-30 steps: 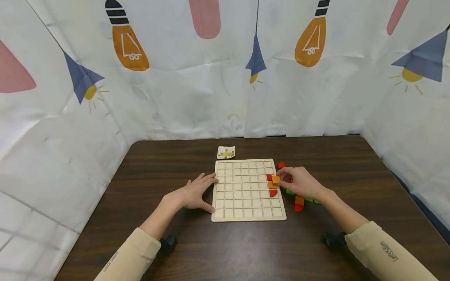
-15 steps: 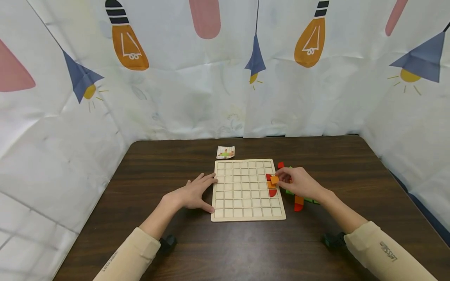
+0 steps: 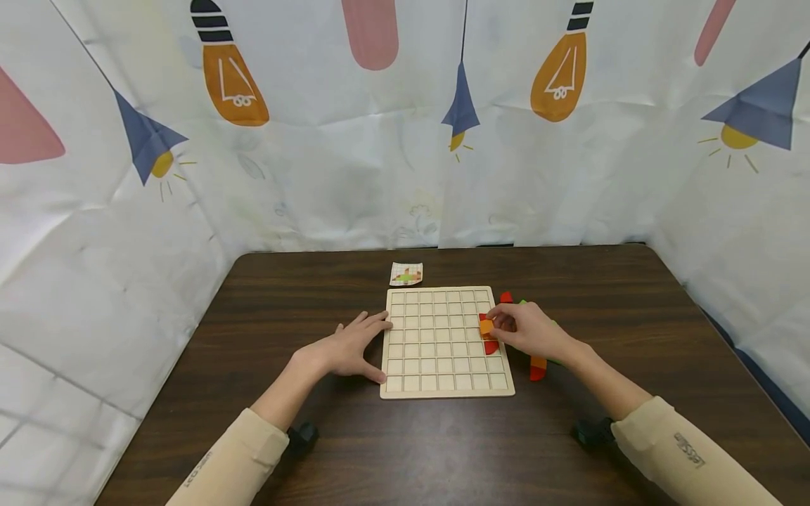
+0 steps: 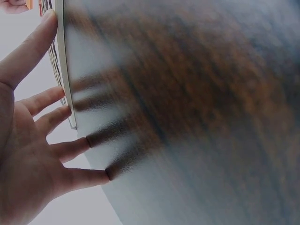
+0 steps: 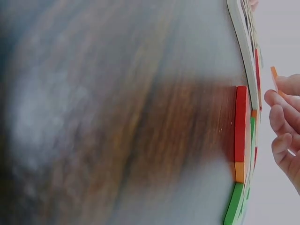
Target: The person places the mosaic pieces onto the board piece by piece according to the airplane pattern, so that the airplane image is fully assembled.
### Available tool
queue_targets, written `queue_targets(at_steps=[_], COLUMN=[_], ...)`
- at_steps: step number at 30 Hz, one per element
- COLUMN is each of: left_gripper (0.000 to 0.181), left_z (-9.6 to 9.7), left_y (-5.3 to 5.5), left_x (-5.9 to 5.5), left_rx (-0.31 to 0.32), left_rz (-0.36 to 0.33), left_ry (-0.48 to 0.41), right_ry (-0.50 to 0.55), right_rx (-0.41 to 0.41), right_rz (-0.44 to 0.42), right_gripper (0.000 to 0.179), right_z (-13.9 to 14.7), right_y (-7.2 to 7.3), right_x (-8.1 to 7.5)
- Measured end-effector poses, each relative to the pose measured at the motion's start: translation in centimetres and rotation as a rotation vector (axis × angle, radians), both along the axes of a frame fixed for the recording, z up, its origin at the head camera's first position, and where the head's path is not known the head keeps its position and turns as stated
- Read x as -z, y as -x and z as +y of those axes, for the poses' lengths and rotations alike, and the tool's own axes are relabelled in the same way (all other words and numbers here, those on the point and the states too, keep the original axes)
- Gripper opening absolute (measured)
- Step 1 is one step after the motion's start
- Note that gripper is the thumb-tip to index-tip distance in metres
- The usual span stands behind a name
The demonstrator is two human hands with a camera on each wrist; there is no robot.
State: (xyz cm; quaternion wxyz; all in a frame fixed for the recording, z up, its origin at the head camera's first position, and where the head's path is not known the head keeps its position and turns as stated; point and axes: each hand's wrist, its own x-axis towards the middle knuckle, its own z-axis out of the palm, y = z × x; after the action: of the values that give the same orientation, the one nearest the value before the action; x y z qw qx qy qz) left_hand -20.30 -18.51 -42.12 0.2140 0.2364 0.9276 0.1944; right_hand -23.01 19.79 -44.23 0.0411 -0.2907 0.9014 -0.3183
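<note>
A pale wooden grid board point(image 3: 436, 351) lies on the table. My left hand point(image 3: 348, 348), fingers spread straight, touches its left edge; the left wrist view shows the thumb and fingertips point(image 4: 58, 93) along that edge. Over the board's right side my right hand point(image 3: 528, 329) pinches an orange square tile point(image 3: 486, 327), seen edge-on as a thin orange tile point(image 5: 274, 75) in the right wrist view, held above the board. Under or beside it, a red piece point(image 3: 483, 317) and a red rounded piece point(image 3: 491, 348) sit in the grid. The other orange piece there is mostly hidden.
Right of the board lie loose pieces: a red one point(image 3: 506, 297), an orange and red pair point(image 3: 538, 367), and green ones point(image 5: 234, 204), partly hidden by the right hand. A small pattern card point(image 3: 406, 274) lies behind the board on the dark wooden table point(image 3: 443, 450).
My right hand has moved slightly left over the board, carrying the orange tile with it above the board's right column. The left hand has stayed where it was.
</note>
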Motion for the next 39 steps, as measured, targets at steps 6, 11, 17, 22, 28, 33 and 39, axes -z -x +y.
queue_targets(at_steps=[6, 11, 17, 22, 28, 33, 39], left_gripper=[0.098, 0.097, 0.097, 0.097, 0.097, 0.097, 0.097], left_z=[0.0, -0.1, -0.1, 0.0, 0.0, 0.1, 0.1], left_y=[0.1, 0.0, -0.2, -0.1, 0.0, 0.0, 0.0], left_x=[-0.1, 0.1, 0.2, 0.2, 0.2, 0.2, 0.1], left_rx=[-0.003, -0.006, -0.004, -0.006, -0.006, -0.002, -0.001], left_rz=[0.003, 0.000, 0.001, 0.000, 0.008, 0.010, 0.009], left_ry=[-0.001, -0.003, -0.012, -0.009, 0.001, 0.002, 0.001], right_ry=[-0.004, 0.014, 0.016, 0.023, 0.021, 0.015, 0.007], right_rx=[-0.012, -0.025, -0.024, -0.027, -0.040, -0.049, -0.055], right_rz=[-0.008, -0.020, -0.017, -0.028, -0.018, -0.026, -0.031], right_gripper=[0.021, 0.020, 0.019, 0.020, 0.019, 0.019, 0.019], right_z=[-0.6, -0.7, -0.8, -1.1, -1.4, -1.6, -1.8], right_y=[0.0, -0.1, -0.3, -0.3, -0.3, -0.2, -0.3], right_x=[0.0, 0.1, 0.1, 0.1, 0.1, 0.0, -0.2])
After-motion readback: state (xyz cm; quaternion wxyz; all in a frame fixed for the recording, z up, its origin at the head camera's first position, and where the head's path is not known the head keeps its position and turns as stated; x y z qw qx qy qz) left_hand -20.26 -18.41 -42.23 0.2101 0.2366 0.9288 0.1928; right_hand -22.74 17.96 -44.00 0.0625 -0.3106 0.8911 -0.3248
